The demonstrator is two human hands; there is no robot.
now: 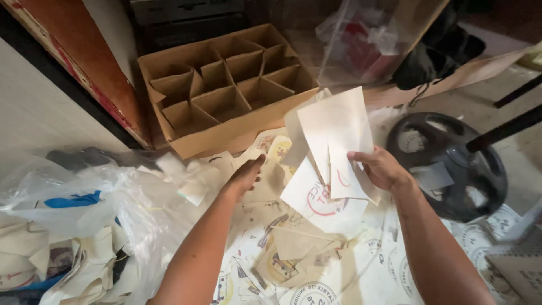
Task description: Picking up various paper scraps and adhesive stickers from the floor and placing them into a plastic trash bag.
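My right hand [381, 168] grips a fanned bunch of cream paper pieces [333, 144], some printed with red marks, held upright above the floor. My left hand [245, 176] is flat with fingers stretched, palm down, reaching over the pile of printed paper scraps [282, 248] that covers the floor. It holds nothing and hovers just left of the held bunch. Both forearms enter from the bottom of the view.
An open cardboard box with divider cells [226, 85] stands behind the pile. A black weight plate [451, 164] lies on the right. Clear plastic bags [84, 197] and cloth sit on the left. A brown wooden panel [84, 62] leans at the back left.
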